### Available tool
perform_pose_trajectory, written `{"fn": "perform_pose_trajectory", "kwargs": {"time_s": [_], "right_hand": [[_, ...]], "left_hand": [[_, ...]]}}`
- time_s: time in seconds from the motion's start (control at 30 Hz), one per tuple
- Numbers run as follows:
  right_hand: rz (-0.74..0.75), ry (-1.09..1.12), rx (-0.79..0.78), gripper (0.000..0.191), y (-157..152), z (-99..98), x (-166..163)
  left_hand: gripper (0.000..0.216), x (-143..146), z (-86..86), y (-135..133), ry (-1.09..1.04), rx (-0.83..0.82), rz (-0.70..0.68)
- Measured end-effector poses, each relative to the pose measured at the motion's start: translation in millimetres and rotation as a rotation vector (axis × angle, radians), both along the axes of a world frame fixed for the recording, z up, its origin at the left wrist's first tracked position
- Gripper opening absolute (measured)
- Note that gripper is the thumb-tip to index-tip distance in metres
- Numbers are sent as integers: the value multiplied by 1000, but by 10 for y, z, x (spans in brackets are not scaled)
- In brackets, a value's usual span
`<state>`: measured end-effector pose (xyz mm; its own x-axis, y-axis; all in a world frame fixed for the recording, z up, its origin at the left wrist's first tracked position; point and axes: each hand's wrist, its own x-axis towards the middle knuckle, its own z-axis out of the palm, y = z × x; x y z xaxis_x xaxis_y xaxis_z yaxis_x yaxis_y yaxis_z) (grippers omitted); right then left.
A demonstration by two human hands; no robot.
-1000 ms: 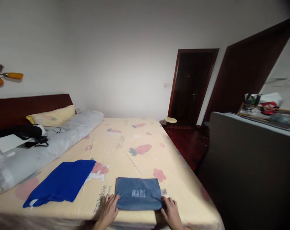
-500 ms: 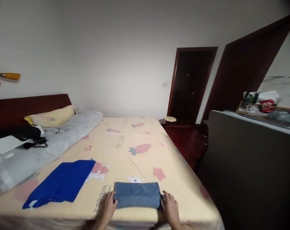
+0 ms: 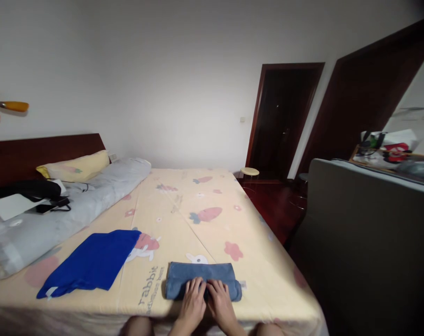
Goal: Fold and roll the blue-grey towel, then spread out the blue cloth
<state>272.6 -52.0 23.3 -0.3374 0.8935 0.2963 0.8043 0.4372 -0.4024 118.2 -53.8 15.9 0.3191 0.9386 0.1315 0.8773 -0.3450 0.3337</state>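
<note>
Right of the bright-blue cloth (image 3: 93,261), my left hand (image 3: 193,299) and right hand (image 3: 220,301) sit mid-length on the crosswise grey-blue bundle (image 3: 177,281), fingers curled, pinching or not I can't tell.

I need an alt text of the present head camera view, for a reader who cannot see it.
A person's left hand and right hand rest side by side on a folded grey-blue cloth, near the edge of a pale yellow patterned bedsheet. To the left lies a bright blue cloth; in the background is a dark door.
</note>
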Motion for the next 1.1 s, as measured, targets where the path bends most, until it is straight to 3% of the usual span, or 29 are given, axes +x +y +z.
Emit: {"fn": "perform_pose_trajectory", "kwargs": {"time_s": [0.2, 0.37, 0.5, 0.77, 0.97, 1.1], "right_hand": [[-82, -122, -56, 74, 39, -308, 473], [-163, -104, -40, 63, -17, -650, 954], [-195, -92, 17, 59, -11, -751, 970], [-268, -85, 119, 54, 227, -573, 796], [-161, -7, -15, 40, 116, -257, 878], [-209, 30, -158, 31, 97, -124, 893]], "left_hand": [[63, -540, -281, 0, 93, -43, 123], [62, -971, -262, -116, 157, 60, 226], [62, -1013, -229, -88, 166, 41, 230], [65, -940, -62, 121, 225, -36, 252], [41, -986, 248, -27, 94, -25, 217], [36, -1052, 381, -8, -48, -100, 235]]}}
